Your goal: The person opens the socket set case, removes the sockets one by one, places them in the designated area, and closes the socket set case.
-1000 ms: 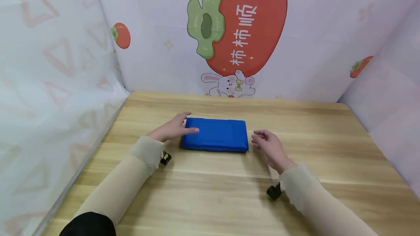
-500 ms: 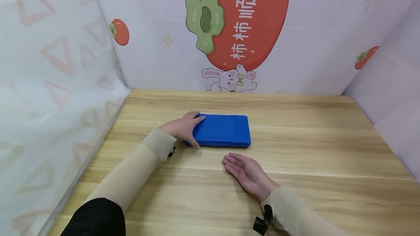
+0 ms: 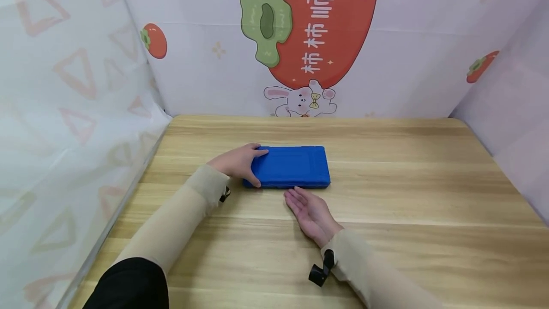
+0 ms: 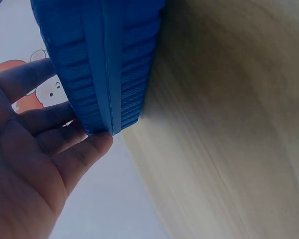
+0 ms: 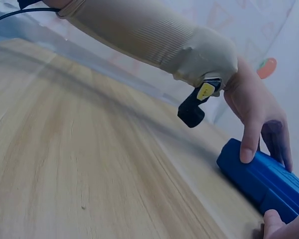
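A flat blue plastic case [image 3: 291, 167] lies closed on the wooden table. Its ribbed end wall [image 4: 102, 64] and the seam running along it fill the top of the left wrist view. My left hand [image 3: 238, 162] holds the left end, thumb on the near edge and fingers around the far corner. Palm turned up, my right hand [image 3: 310, 213] has its fairly straight fingers at the case's front edge. In the right wrist view the right fingertips [image 5: 273, 221] are beside the case's front wall; whether they touch it I cannot tell.
The pale wooden tabletop [image 3: 407, 180] stretches around the case. Behind it hangs a printed cloth [image 3: 206, 80] with persimmon and rabbit drawings; another patterned cloth [image 3: 77, 123] borders the left side. A small black wrist camera [image 3: 318, 273] juts from the right sleeve.
My left hand has closed onto the case's left end. From beside the case's right end, my right hand has come round to its front edge and turned palm up.
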Demonstrator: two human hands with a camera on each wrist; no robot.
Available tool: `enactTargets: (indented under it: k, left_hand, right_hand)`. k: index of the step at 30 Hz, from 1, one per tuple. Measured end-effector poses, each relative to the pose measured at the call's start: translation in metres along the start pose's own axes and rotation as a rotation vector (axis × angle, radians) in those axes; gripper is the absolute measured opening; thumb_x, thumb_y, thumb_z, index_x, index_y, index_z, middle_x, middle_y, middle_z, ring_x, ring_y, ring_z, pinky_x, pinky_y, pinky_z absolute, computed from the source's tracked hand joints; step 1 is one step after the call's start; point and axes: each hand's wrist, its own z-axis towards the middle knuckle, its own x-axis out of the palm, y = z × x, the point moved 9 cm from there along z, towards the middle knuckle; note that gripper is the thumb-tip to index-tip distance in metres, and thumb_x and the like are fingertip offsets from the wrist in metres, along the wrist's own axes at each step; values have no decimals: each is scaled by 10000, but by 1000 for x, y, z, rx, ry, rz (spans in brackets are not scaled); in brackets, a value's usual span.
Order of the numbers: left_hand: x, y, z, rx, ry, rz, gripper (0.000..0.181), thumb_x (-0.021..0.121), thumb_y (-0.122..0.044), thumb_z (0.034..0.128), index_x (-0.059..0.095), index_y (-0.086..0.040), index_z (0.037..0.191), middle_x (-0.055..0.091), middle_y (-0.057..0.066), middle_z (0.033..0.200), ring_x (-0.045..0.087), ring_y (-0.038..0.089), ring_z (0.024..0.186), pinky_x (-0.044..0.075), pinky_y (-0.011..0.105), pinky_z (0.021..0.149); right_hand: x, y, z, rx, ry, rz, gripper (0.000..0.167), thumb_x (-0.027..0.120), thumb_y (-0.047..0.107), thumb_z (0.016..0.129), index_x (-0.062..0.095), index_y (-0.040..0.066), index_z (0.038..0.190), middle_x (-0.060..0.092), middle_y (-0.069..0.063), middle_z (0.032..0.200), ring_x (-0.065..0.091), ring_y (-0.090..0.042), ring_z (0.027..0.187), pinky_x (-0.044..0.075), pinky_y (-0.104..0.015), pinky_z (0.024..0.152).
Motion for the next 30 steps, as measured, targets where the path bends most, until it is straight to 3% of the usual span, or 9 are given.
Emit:
enactTargets:
  k: [11, 25, 30]
  left_hand:
    - [-9, 5, 2, -8, 29, -43, 1023, 896, -376, 783, 368, -106, 1616, 247, 199, 1669, 397, 387, 1447, 358, 485, 1167]
    - [-7, 6, 5, -32, 54, -63, 1023, 894, -413, 794, 360, -144, 1624, 234, 183, 1678, 349, 394, 1477, 326, 514, 1183]
    - [-6, 6, 3, -32, 51, -73, 1027, 895, -408, 798, 352, -138, 1627, 225, 187, 1679, 352, 398, 1474, 330, 518, 1180]
  right_hand:
    - [13, -2, 11, -14, 28, -37, 622, 424, 96, 1118, 88, -103, 1602, 172, -313, 1649, 243, -380, 1528, 275, -408, 1213]
    - [11, 1, 14, -67, -15, -222, 528, 399, 155, 1138, 213, -110, 1556, 402, -329, 1511, 436, -374, 1429, 397, -406, 1147]
    - [6, 0, 11, -74, -54, -238, 444, 434, 171, 1131, 337, -93, 1474, 532, -274, 1345, 566, -329, 1297, 459, -390, 1095]
